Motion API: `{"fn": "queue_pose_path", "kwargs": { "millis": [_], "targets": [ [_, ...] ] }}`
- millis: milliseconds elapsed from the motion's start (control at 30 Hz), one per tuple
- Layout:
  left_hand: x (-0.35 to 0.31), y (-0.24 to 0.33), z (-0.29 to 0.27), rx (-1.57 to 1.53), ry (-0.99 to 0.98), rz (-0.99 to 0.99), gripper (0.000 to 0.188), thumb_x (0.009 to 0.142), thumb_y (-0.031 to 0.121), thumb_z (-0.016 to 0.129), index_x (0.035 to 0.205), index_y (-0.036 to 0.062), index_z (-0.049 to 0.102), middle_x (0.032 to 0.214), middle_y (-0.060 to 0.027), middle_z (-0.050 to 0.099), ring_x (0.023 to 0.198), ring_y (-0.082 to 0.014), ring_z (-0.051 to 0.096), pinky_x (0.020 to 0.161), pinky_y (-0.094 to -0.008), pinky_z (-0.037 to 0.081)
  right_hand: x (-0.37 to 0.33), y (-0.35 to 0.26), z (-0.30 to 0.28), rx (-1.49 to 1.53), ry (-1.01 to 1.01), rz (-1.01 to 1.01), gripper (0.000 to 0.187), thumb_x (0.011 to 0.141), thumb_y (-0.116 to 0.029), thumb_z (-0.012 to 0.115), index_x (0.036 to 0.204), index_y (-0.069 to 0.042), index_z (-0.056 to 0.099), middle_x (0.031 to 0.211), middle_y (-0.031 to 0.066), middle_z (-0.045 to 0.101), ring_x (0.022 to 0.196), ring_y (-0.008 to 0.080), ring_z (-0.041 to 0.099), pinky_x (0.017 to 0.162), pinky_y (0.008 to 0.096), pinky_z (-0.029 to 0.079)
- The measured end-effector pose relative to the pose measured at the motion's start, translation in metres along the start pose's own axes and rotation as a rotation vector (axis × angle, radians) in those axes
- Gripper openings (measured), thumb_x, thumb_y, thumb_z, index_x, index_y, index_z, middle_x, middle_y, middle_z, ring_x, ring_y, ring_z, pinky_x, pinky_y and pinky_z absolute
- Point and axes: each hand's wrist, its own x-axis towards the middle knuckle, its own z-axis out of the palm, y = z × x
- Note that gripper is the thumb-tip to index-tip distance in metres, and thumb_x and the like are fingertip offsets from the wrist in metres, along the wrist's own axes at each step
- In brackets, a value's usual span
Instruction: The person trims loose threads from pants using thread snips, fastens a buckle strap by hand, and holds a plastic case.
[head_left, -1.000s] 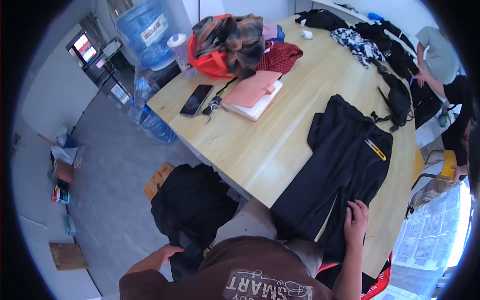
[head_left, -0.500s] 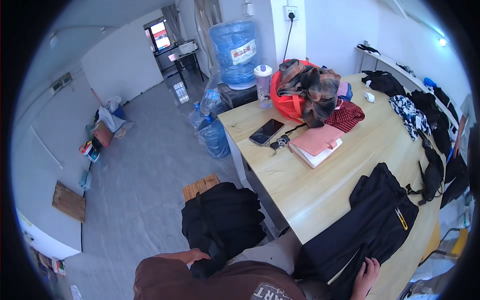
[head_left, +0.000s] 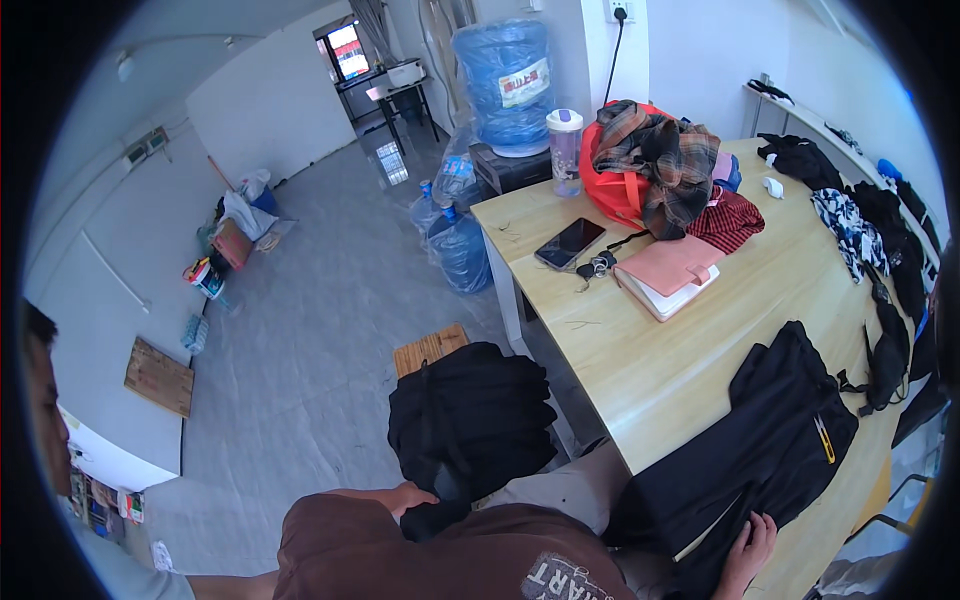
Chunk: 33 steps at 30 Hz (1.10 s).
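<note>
Trousers: one black pair lay flat on the near part of the table, the two legs toward the person and a sliver of tabletop between them, perhaps so that each leg could be reached singly.
Right hand: one, resting on a trouser leg, fingers slightly bent and a little apart, pinching nothing visible; it seemed to steady the cloth.
Left hand: one, low, at the near end of a black cloth heap; the fingers were partly hidden, so how far they had closed, or whether they gripped, I could not tell.
Heap: one, many-layered, its pieces uncountable, beside the person's leg; one wooden stool showed behind it, probably bearing the weight.
Snips: one yellow-handled tool, lying on the trousers, likely left there for easy reach of the right hand.
Far belongings: one phone, one bunch of keys, one pink notebook, one tumbler and one red bag with plaid cloth over it, grouped toward the far corner, presumably out of the way.
Bottles: one large blue one upright beyond the table, at least two below on the floor.
Co-worker: one pale sleeve at the lower left edge.
</note>
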Motion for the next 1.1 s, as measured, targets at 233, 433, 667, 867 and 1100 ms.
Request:
{"fn": "queue_pose_path", "kwargs": {
  "millis": [233, 433, 667, 867, 1100],
  "targets": [
    [-0.012, 0.002, -0.005, 0.102, 0.026, -0.005, 0.06, 0.07, 0.015, 0.075, 0.123, -0.0049, 0.053, 0.115, -0.0179, 0.06, 0.103, -0.0297, 0.059, 0.09, -0.0385, 0.047, 0.001, -0.003, -0.001, 0.019, -0.017, 0.004, 0.022, 0.082, -0.002, 0.055, 0.103, -0.002, 0.062, 0.112, 0.0159, 0.057, 0.1, 0.0321, 0.055, 0.088, 0.037, 0.044],
    [-0.023, -0.017, -0.028, 0.637, -0.214, -0.168, 0.058, 0.069, 0.028, 0.075, 0.118, -0.0004, 0.061, 0.119, -0.0115, 0.06, 0.104, -0.0237, 0.057, 0.089, -0.0313, 0.044, -0.001, 0.0, -0.005, 0.021, -0.014, 0.021, 0.022, 0.082, -0.002, 0.056, 0.103, -0.002, 0.063, 0.113, 0.0159, 0.057, 0.101, 0.0321, 0.055, 0.089, 0.0367, 0.043],
    [0.018, 0.062, 0.016, 0.897, -0.785, 0.22, 0.056, 0.072, 0.028, 0.072, 0.119, 0.0012, 0.06, 0.116, -0.0107, 0.061, 0.102, -0.023, 0.058, 0.088, -0.0321, 0.045, 0.007, -0.027, -0.013, 0.05, 0.046, 0.081, 0.02, 0.079, -0.006, 0.061, 0.097, -0.007, 0.067, 0.108, 0.0122, 0.061, 0.097, 0.0297, 0.057, 0.088, 0.0358, 0.044],
    [0.038, 0.098, 0.06, 0.977, -1.407, 0.424, 0.054, 0.074, 0.029, 0.07, 0.12, 0.0028, 0.059, 0.114, -0.0099, 0.062, 0.101, -0.0224, 0.058, 0.088, -0.0329, 0.045, 0.013, -0.026, -0.014, -0.002, 0.126, 0.035, 0.017, 0.074, -0.007, 0.066, 0.091, -0.007, 0.069, 0.102, 0.0097, 0.063, 0.091, 0.0278, 0.06, 0.083, 0.0362, 0.046],
    [0.026, 0.068, 0.037, 0.732, -2.017, 0.5, 0.051, 0.077, 0.029, 0.067, 0.122, 0.0046, 0.059, 0.111, -0.009, 0.063, 0.099, -0.0216, 0.058, 0.087, -0.0338, 0.045, 0.009, -0.019, -0.009, -0.019, 0.127, -0.02, 0.019, 0.077, -0.007, 0.064, 0.095, -0.008, 0.069, 0.102, 0.0105, 0.062, 0.093, 0.0285, 0.059, 0.082, 0.0353, 0.046]
  ]
}}
